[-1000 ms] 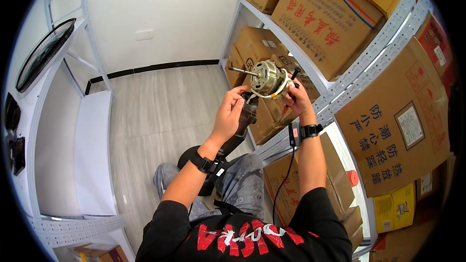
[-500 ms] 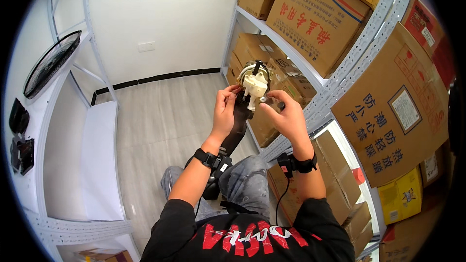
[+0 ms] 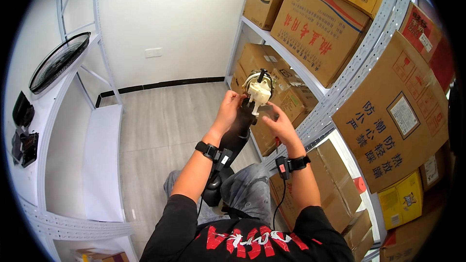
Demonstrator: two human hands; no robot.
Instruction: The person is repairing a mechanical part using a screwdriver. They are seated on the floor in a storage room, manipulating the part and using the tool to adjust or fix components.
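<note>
In front of me a bare electric fan motor (image 3: 259, 91) with a cream gearbox housing and a black knob on top sits on the black fan stand (image 3: 236, 138). The stand slants up from between my knees. My left hand (image 3: 231, 110) is closed, its fingertips pinching at the left side of the motor, where it joins the neck. Just right of the housing, my right hand (image 3: 281, 125) has its thumb and forefinger near the lower part. A slim red and dark tool (image 3: 277, 140) sticks out below its palm; most of it is hidden.
A black fan grille (image 3: 59, 63) lies on the left white shelf, with black plastic parts (image 3: 25, 145) nearer me. Metal shelving (image 3: 310, 75) on the right carries cardboard boxes (image 3: 318, 31). A large leaning carton (image 3: 393, 116) stands close on my right.
The whole view has shifted, so the motor appears slightly lower. My right hand has moved down and turned, with the tool now pointing below the palm. The left hand stays at the motor.
</note>
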